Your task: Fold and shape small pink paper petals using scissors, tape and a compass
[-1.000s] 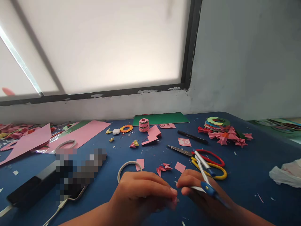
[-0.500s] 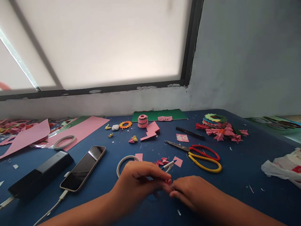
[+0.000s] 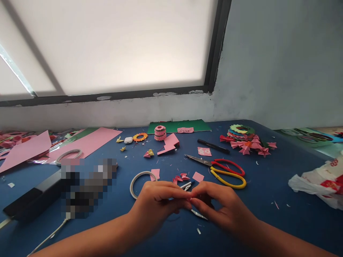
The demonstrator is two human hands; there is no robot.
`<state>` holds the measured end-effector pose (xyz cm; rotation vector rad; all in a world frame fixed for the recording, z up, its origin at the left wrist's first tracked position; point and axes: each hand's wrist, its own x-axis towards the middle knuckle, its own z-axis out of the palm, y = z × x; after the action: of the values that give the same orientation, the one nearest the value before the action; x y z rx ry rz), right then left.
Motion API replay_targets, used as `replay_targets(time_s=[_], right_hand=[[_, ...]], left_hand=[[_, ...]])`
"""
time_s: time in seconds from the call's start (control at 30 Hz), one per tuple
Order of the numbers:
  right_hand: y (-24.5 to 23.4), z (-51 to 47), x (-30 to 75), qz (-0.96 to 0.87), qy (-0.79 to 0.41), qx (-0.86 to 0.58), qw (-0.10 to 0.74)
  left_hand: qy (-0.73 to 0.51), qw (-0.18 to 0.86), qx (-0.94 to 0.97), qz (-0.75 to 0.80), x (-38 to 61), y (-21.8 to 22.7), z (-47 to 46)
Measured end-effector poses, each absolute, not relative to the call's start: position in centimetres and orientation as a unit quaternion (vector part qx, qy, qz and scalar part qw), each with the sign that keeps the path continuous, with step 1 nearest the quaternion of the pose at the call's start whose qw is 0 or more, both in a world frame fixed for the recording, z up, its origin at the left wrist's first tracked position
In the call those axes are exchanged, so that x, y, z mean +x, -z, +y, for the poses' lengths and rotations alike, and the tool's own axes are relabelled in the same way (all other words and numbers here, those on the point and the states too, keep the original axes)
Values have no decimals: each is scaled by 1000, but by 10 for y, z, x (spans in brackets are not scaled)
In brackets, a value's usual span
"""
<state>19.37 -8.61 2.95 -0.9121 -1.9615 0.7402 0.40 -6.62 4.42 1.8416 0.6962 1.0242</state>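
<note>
My left hand (image 3: 158,203) is closed in a pinch, thumb and forefinger on a small pink folded paper piece (image 3: 190,196) that is mostly hidden. My right hand (image 3: 225,205) pinches at the same spot, its fingertips meeting the left ones. Just beyond the hands lie small pink folded paper pieces (image 3: 181,177), a pink paper square (image 3: 198,177) and a light-coloured pen (image 3: 186,185). A roll of tape (image 3: 133,181) rests behind my left hand, partly covering another pink square (image 3: 155,174). Under the fingers shows a narrow white strip (image 3: 198,214).
Scissors (image 3: 214,167) with red and yellow handles lie behind my right hand, near a black pen (image 3: 213,146). Paper rings (image 3: 241,132) are stacked at back right. A power bank (image 3: 29,196) and a blurred-out object with a cable (image 3: 48,232) lie left. A plastic bag (image 3: 321,182) sits right.
My right hand has turned and raised its fingers, now pinching against the left fingertips. The white strip beneath the hands has come into sight. The view has shifted slightly.
</note>
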Motion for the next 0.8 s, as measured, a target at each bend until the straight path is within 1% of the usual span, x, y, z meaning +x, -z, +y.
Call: replay_targets(time_s=[0.17, 0.37, 0.47, 0.53, 0.6, 0.7, 0.8], right_hand=[[-25, -84, 194, -795, -251, -350, 427], [-26, -86, 196, -803, -228, -364, 414], [-24, -78, 203, -803, -192, -392, 405], [-20, -66, 210, -806, -161, -426, 378], [-15, -54, 219, -809, -136, -466, 332], [-9, -41, 228, -810, -133, -496, 284], [-8, -41, 229, -814, -132, -504, 255]], left_hand=[[-399, 430, 750, 306, 3, -40, -63], [-381, 490, 702, 348, 6, -42, -63], [-386, 520, 667, 368, 7, -47, -62], [-387, 537, 644, 382, 7, -50, -60], [-384, 553, 625, 395, 7, -53, -57], [-376, 578, 600, 406, 4, -57, -56], [-369, 604, 573, 413, -1, -55, -58]])
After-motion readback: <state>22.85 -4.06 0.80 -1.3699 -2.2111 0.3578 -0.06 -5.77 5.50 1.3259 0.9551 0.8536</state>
